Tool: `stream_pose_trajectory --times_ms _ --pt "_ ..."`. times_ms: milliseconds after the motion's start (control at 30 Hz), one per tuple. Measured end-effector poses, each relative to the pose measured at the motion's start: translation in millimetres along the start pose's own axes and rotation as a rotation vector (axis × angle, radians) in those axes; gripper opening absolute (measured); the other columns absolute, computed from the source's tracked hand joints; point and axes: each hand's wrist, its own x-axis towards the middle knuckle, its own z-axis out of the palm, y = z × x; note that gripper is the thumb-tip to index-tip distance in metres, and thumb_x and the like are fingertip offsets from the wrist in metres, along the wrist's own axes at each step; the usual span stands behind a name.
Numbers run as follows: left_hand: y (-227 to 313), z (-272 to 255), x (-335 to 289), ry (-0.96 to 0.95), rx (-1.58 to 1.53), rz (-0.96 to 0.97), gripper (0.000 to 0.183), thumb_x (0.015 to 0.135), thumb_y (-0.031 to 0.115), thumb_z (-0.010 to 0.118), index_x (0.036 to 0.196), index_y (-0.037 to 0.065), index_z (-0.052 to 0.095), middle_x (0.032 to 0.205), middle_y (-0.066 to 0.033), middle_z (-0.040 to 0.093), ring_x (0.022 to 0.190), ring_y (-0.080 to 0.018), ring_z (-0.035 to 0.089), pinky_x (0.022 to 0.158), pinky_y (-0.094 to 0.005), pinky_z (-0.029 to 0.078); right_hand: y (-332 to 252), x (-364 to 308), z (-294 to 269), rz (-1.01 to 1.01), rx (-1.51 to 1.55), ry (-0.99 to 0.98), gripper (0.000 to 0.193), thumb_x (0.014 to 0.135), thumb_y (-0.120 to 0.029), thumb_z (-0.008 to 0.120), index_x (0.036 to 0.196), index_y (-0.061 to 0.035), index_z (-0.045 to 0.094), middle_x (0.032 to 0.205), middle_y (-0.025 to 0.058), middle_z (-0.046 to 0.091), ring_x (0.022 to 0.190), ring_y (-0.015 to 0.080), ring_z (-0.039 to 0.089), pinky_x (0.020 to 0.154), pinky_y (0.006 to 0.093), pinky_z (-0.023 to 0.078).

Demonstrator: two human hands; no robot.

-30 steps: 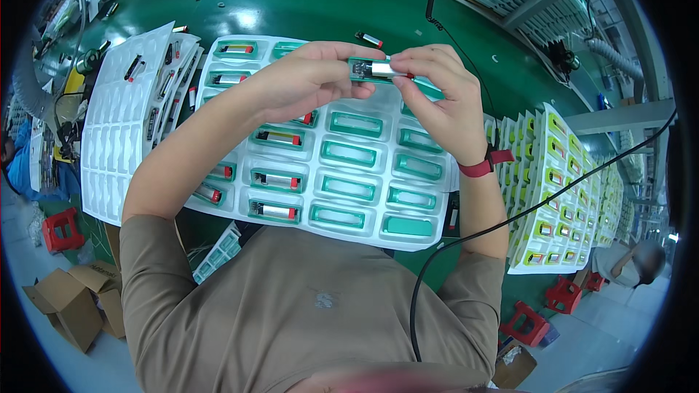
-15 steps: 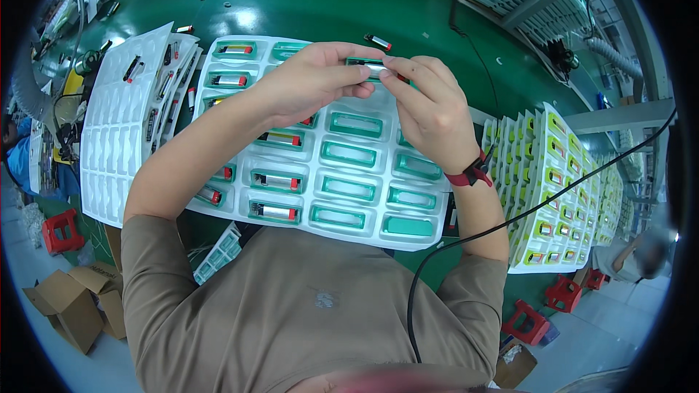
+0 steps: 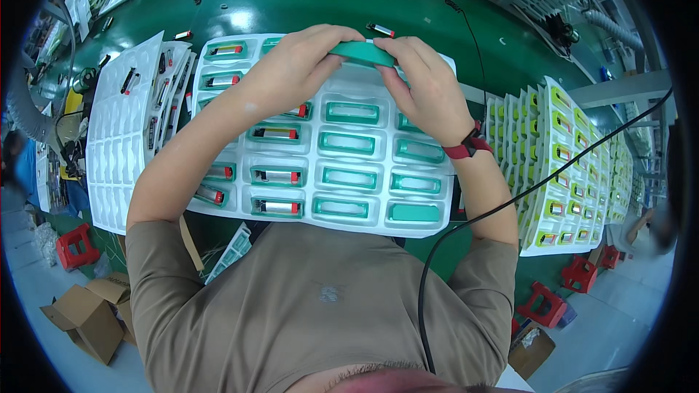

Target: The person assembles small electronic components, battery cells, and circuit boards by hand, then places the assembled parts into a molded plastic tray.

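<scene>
Above the far edge of a white moulded tray (image 3: 312, 188), both hands hold one green plastic case (image 3: 363, 52), its solid side facing up. My left hand (image 3: 302, 69) grips its left end and my right hand (image 3: 428, 91) pinches the right end. What lies inside the case is hidden from above. In the tray's left columns, green cases hold silver cells with red ends (image 3: 279, 175). Further right, several hollow green cases (image 3: 352, 133) sit in their pockets. At the near right corner, a green case (image 3: 414, 212) lies solid side up.
White trays (image 3: 109, 175) with loose parts are stacked at left. Trays with yellow-green cases (image 3: 557, 153) stand in rows at right. A loose cell (image 3: 380, 30) lies on the green bench (image 3: 306, 4). A black cable (image 3: 539, 188) crosses my right forearm.
The case has been turned over: its open side with a silver part showed before, and now the solid green side does. Both hands have shifted slightly away and regripped its ends.
</scene>
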Motion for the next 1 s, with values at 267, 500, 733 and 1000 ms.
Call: stream_pose_trajectory --times_ms 267,500,733,1000 --pt "-12 7 3 0.123 -0.412 0.112 0.036 0.097 -0.001 0.057 0.132 0.007 0.063 0.115 -0.0075 0.066 0.093 -0.0111 0.065 0.08 -0.026 0.053 -4 7 -4 0.039 0.129 0.106 0.023 0.083 -0.001 0.069 0.105 0.0014 0.067 0.09 0.0131 0.063 0.078 0.0284 0.063 0.07 0.0348 0.053" --pt "-4 0 19 -0.017 -0.404 -0.105 0.032 0.098 0.011 0.062 0.129 0.006 0.067 0.087 0.0006 0.067 0.077 -0.0054 0.061 0.068 -0.0216 0.05 5 9 -13 0.377 0.3 -0.041 0.02 0.086 -0.007 0.071 0.104 0.0017 0.067 0.088 0.0069 0.065 0.073 0.0128 0.059 0.065 0.0273 0.049" --pt "-23 21 -1 -0.043 0.26 0.183 0.026 0.092 0.009 0.062 0.117 0.004 0.071 0.1 -0.0148 0.066 0.098 -0.0317 0.061 0.085 -0.0388 0.05 93 35 -29 0.559 0.554 -0.475 0.031 0.095 -0.025 0.07 0.116 -0.0013 0.07 0.1 0.0055 0.072 0.085 0.009 0.062 0.077 0.0256 0.052" --pt "-23 39 9 -0.002 0.475 0.164 0.012 0.089 0.011 0.067 0.096 0.006 0.075 0.096 -0.0085 0.068 0.094 -0.0286 0.062 0.087 -0.0408 0.051 247 14 52 0.42 -0.166 -0.74 0.045 0.085 -0.031 0.075 0.119 -0.0025 0.068 0.111 0.015 0.072 0.104 0.0306 0.068 0.09 0.0409 0.054"
